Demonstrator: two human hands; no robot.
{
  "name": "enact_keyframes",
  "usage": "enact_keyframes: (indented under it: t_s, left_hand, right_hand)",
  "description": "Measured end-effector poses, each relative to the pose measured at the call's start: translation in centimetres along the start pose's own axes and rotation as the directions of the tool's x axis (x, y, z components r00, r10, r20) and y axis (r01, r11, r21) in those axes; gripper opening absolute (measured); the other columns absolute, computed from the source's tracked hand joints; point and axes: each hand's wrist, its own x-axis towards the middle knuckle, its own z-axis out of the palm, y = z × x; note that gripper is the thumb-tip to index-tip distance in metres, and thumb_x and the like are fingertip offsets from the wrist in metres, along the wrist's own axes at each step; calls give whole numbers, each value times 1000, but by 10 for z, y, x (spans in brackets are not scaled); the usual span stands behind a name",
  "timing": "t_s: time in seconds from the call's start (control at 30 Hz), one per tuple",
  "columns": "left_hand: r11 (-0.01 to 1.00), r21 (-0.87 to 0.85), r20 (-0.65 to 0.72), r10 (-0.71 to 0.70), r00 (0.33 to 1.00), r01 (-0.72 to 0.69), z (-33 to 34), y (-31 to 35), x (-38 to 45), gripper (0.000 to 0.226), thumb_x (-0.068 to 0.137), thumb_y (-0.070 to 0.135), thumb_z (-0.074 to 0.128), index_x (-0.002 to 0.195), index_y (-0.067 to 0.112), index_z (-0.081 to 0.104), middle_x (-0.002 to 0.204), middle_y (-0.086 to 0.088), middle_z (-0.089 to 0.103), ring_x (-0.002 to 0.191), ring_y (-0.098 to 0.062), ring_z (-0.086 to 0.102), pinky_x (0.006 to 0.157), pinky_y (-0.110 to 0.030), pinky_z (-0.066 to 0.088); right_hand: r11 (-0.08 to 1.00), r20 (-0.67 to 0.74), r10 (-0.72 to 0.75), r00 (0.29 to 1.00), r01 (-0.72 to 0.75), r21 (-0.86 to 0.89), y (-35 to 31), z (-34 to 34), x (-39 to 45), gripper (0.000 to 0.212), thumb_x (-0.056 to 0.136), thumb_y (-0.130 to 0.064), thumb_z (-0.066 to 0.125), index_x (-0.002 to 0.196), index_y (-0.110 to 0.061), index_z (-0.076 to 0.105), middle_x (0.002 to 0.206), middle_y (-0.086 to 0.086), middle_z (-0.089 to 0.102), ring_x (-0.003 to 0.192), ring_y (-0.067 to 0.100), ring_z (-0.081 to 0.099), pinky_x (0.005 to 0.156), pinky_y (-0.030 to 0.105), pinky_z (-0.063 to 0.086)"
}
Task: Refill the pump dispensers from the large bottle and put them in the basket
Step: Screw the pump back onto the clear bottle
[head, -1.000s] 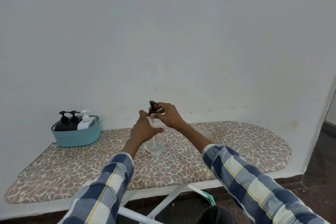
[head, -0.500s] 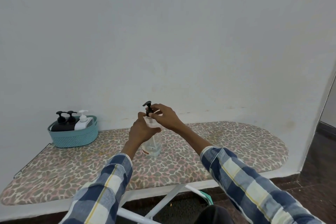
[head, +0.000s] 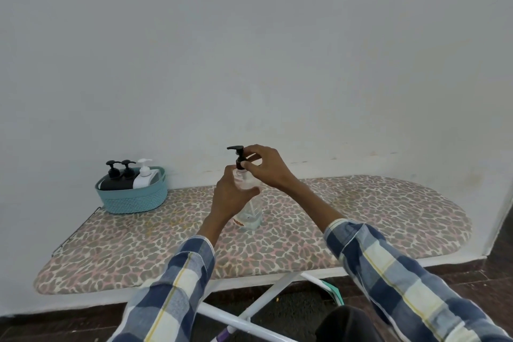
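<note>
While your left hand (head: 231, 197) gripped the clear dispenser (head: 248, 204) standing mid-way along the ironing board (head: 388, 219), your right hand (head: 262, 165) had its fingers (head: 245, 164) pinched on the black pump head (head: 238, 157) at the neck. The basket (head: 133, 198) sat at the board's far left corner, holding three dispensers (head: 127, 178). The large bottle was not visible. Judging by this, a crooked twist could have cross-threaded the collar, and the soft padded board could have let the bottle tip and spill.
</note>
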Motion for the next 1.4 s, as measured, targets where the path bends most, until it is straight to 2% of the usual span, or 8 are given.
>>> enact_keyframes:
  t_s: [0.17, 0.33, 0.47, 0.7, 0.83, 0.97, 1.2, 1.4]
  left_hand:
    - [999, -32, -13, 11, 1000, -11, 0, -4, -1, 74, 81, 39, 90, 140, 24, 47, 119, 11, 61, 105, -16, 62, 73, -26, 46]
    - [999, -37, -28, 38, 999, -39, 4, -5, -3, 76, 82, 37, 90, 142, 24, 45, 120, 12, 59, 105, -12, 59, 78, -28, 45]
    - [996, -68, -46, 46, 998, -49, 6, -6, -4, 75, 83, 36, 90, 141, 25, 44, 121, 12, 59, 106, -12, 59, 73, -16, 43]
    - [994, -102, -52, 36, 998, -41, 10, -5, -3, 71, 81, 36, 90, 135, 32, 43, 114, 14, 63, 97, -8, 63, 72, -19, 45]
    - [993, -107, -58, 44, 997, -50, 10, -5, -4, 69, 80, 37, 90, 126, 41, 39, 113, 15, 64, 96, -4, 63, 73, -20, 47]
    - [992, -113, -58, 50, 997, -57, 9, -9, -4, 67, 82, 34, 90, 128, 35, 41, 112, 13, 64, 93, 0, 63, 73, -22, 50]
    - [992, -113, -70, 40, 997, -48, 10, -9, -2, 75, 81, 35, 90, 138, 27, 42, 119, 8, 65, 102, -13, 65, 73, -17, 46]
    - [990, -123, -52, 67, 996, -73, 11, -8, -4, 70, 82, 34, 90, 134, 30, 42, 119, 9, 66, 97, -6, 64, 73, -23, 48]
  right_hand:
    - [995, 21, 17, 1000, -19, 101, 4, 5, 2, 20, 97, -10, 69, 113, -16, 80, 106, -9, 80, 103, 3, 74, 91, 15, 53]
    - [978, -6, 90, 996, -88, 191, 11, 10, 1, 25, 91, -25, 84, 113, -17, 75, 110, -6, 77, 102, 7, 74, 85, 17, 51]
    - [975, -10, 95, 995, -91, 201, 14, 9, 0, 30, 92, -36, 83, 115, -18, 75, 114, -9, 73, 105, 3, 72, 90, 21, 52]
    - [969, 104, 74, 992, -96, 229, 20, -2, -6, 32, 102, -11, 67, 133, -17, 72, 125, -5, 77, 118, 5, 71, 107, 28, 51]
    - [963, 32, 111, 993, -116, 242, 18, 3, -5, 25, 91, -15, 82, 115, -18, 75, 103, -7, 79, 98, 3, 73, 89, 19, 53]
    - [970, -23, 106, 994, -99, 223, 14, 11, -4, 34, 83, -25, 90, 109, -18, 70, 92, -10, 73, 82, -2, 68, 79, 14, 52]
    - [954, 101, 84, 991, -110, 280, 15, 4, -7, 32, 97, -11, 73, 129, -16, 74, 124, -8, 77, 115, 6, 73, 106, 28, 53]
    - [969, -38, 119, 992, -107, 224, 17, 8, -6, 33, 81, -21, 92, 105, -18, 70, 97, -10, 79, 94, 3, 75, 91, 25, 58]
